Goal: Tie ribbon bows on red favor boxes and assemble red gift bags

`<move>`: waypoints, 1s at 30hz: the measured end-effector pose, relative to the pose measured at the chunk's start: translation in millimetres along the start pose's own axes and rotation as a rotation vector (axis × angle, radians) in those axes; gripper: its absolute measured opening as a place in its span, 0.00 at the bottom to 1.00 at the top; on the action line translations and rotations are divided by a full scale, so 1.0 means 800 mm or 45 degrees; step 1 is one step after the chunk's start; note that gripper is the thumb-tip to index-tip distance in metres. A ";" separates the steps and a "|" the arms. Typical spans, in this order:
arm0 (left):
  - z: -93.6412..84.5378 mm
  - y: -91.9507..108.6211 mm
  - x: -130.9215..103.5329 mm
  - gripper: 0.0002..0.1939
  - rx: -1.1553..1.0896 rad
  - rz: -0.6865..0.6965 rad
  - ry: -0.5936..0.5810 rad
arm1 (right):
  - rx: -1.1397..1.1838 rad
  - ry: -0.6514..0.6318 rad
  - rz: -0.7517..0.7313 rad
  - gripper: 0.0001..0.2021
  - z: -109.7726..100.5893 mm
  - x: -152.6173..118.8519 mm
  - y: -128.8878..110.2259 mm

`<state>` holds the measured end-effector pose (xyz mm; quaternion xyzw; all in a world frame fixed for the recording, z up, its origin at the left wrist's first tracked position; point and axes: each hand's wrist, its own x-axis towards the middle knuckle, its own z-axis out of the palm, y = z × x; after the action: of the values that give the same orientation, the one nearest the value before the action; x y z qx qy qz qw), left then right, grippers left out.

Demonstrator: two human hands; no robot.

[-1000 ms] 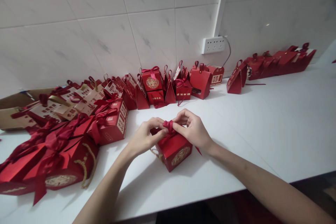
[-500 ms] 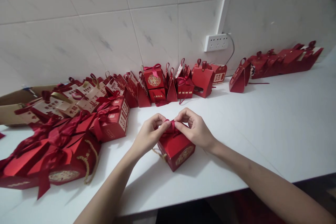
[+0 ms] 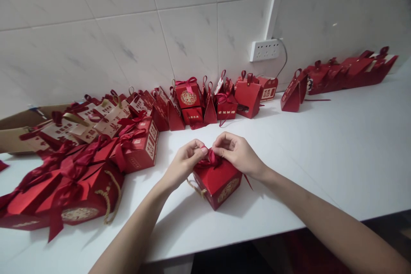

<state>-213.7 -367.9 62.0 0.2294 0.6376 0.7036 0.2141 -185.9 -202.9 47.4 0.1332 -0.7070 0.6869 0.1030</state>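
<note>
While the white countertop (image 3: 321, 154) stretches out under my arms, the biggest thing on it is the heap of red gift boxes (image 3: 64, 180) at its left end, tumbled on their sides with ribbons trailing; one near the front edge has a gold rope handle (image 3: 111, 201). Their flaps are shut, so I cannot tell what is inside. Behind that heap, against the tiled wall, lies a brown cardboard carton (image 3: 16, 130) with more flat red-and-cream boxes spilling over it. Along the back edge runs a row of small standing red boxes (image 3: 208, 100), one stacked on another, most tied with bows. Further to the right, still along the back edge, a second line of red boxes (image 3: 343, 72) leans toward the far right corner. A white power strip (image 3: 265, 50) hangs on the wall above them.

Near the front edge, about the middle, sits the red gift box (image 3: 218, 180) I am working on, closed, with a gold round emblem on its side and a rope handle at its left. My left hand (image 3: 184, 165) and right hand (image 3: 239, 154) meet over its top, fingertips pinched together on the red ribbon (image 3: 210, 158) bunched there, the other fingers curled in.
</note>
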 end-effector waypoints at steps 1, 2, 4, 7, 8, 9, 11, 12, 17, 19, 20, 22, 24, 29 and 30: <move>0.000 0.000 0.000 0.20 -0.014 -0.007 -0.009 | -0.025 0.004 -0.013 0.06 0.000 0.000 0.000; -0.001 -0.001 0.000 0.20 -0.023 -0.012 -0.016 | -0.065 0.015 -0.042 0.05 0.000 -0.001 -0.001; -0.002 -0.001 0.001 0.20 -0.034 -0.020 -0.022 | -0.164 0.027 -0.153 0.03 -0.002 -0.004 -0.003; -0.004 -0.002 0.001 0.20 -0.036 -0.035 -0.003 | -0.346 -0.049 -0.390 0.06 -0.009 -0.010 -0.009; -0.005 -0.002 0.001 0.20 -0.033 -0.038 0.004 | -0.413 -0.090 -0.455 0.07 -0.012 -0.012 -0.012; -0.007 -0.003 0.001 0.20 -0.029 -0.038 0.009 | -0.488 -0.122 -0.505 0.07 -0.016 -0.013 -0.014; -0.009 -0.004 0.000 0.20 -0.027 -0.031 0.010 | -0.642 -0.140 -0.566 0.06 -0.021 -0.015 -0.019; -0.010 -0.004 0.000 0.19 -0.032 -0.024 0.007 | -0.715 -0.138 -0.593 0.04 -0.023 -0.015 -0.020; -0.013 -0.006 -0.002 0.18 -0.048 -0.001 -0.002 | -0.913 -0.141 -0.768 0.01 -0.023 -0.014 -0.016; -0.014 -0.005 -0.002 0.18 -0.027 0.007 0.001 | -0.927 -0.123 -0.833 0.01 -0.022 -0.014 -0.013; -0.015 -0.004 -0.002 0.18 -0.008 0.015 0.001 | -0.927 -0.112 -0.856 0.02 -0.022 -0.013 -0.012; -0.015 -0.002 -0.003 0.18 0.047 0.036 -0.005 | -0.917 -0.094 -0.880 0.05 -0.022 -0.013 -0.011; -0.014 0.002 -0.006 0.17 0.154 0.076 -0.006 | -0.905 -0.084 -0.875 0.06 -0.023 -0.013 -0.012; 0.005 0.013 -0.032 0.09 0.911 0.356 0.353 | -0.890 -0.106 -0.808 0.05 -0.034 -0.012 -0.018; 0.010 0.013 -0.039 0.08 1.033 0.397 0.437 | -0.884 -0.129 -0.805 0.05 -0.037 -0.011 -0.018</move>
<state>-183.7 -381.0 71.8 0.2679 0.8454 0.4488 -0.1097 -174.0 -173.3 59.4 0.3329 -0.8238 0.3375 0.3107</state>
